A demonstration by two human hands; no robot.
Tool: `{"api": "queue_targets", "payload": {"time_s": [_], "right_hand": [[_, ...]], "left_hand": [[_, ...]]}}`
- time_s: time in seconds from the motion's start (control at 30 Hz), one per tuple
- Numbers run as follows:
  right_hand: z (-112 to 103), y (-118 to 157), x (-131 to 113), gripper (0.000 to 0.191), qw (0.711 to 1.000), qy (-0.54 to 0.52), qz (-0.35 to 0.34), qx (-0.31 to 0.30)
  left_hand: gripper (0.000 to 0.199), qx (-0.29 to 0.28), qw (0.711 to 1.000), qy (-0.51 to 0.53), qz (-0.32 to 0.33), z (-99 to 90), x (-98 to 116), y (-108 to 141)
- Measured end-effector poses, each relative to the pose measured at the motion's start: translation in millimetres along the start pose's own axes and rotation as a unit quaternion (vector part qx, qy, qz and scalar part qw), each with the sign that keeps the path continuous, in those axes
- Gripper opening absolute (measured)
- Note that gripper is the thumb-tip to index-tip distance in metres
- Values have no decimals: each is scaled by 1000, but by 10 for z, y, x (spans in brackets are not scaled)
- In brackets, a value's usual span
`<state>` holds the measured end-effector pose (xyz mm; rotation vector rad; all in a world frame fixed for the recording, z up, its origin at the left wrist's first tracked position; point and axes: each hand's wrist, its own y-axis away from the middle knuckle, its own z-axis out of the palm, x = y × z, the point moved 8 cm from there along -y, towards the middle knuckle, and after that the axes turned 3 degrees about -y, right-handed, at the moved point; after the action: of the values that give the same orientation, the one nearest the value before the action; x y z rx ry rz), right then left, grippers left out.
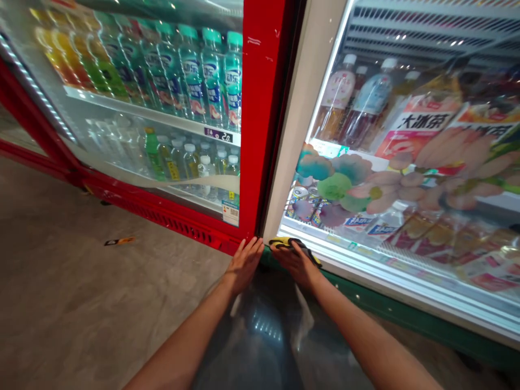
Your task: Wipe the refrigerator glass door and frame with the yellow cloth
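My left hand rests with its fingers stretched out against the lower corner of the red drinks fridge. Under my right hand is a yellow and black cloth, pressed against the bottom corner of the white-framed fridge. The fingers lie over the cloth, and part of it sticks out to the right of the hand. Both hands are close together at the narrow dark gap between the two fridges.
Bottles with teal caps fill the red fridge's upper shelf. Behind the right-hand glass are large iced-tea packs and more bottles; flower pictures cover part of that glass. A small orange and black scrap lies on the concrete floor.
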<state>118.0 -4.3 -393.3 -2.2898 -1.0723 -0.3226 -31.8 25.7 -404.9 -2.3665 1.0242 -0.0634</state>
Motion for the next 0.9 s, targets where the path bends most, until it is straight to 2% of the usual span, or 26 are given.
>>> {"api": "queue_targets", "payload": {"time_s": [0.13, 0.2, 0.23, 0.3, 0.37, 0.47, 0.53, 0.57, 0.63, 0.73, 0.83, 0.9], "right_hand": [[-277, 846, 266, 60, 999, 0, -19, -33], [-342, 1097, 342, 60, 999, 3, -8, -47], [-348, 1124, 349, 58, 999, 1, -1, -43], [-319, 976, 298, 54, 1000, -18, 6, -12], [-236, 644, 213, 52, 999, -41, 19, 20], [-76, 163, 157, 55, 998, -36, 45, 9], [-69, 82, 198, 55, 999, -37, 33, -10], [-106, 146, 250, 55, 999, -39, 22, -20], [-259, 472, 400, 54, 998, -42, -1, -36], [-614, 1271, 628, 52, 998, -34, -32, -45], [-864, 2019, 805, 60, 997, -12, -2, -70], [-911, 2274, 843, 61, 996, -3, 34, -77]], "left_hand": [[75, 1, 999, -4, 44, 88, 118, -44], [76, 11, 999, -2, 53, 81, 121, -53], [76, 14, 999, 1, 50, 65, 109, -58], [75, 13, 999, 5, 34, 18, 75, -75], [75, 7, 1000, 8, 18, -37, 62, -104], [77, -3, 1000, 14, 16, -91, 120, -177], [80, -8, 1000, 22, 19, -74, 192, -242], [82, -11, 999, 26, 26, -46, 242, -277], [86, -18, 998, 34, 52, 38, 374, -343], [91, -26, 993, 44, 105, 165, 602, -427], [90, -31, 988, 42, 147, 198, 796, -510], [86, -39, 981, 45, 183, 158, 926, -575]]}}
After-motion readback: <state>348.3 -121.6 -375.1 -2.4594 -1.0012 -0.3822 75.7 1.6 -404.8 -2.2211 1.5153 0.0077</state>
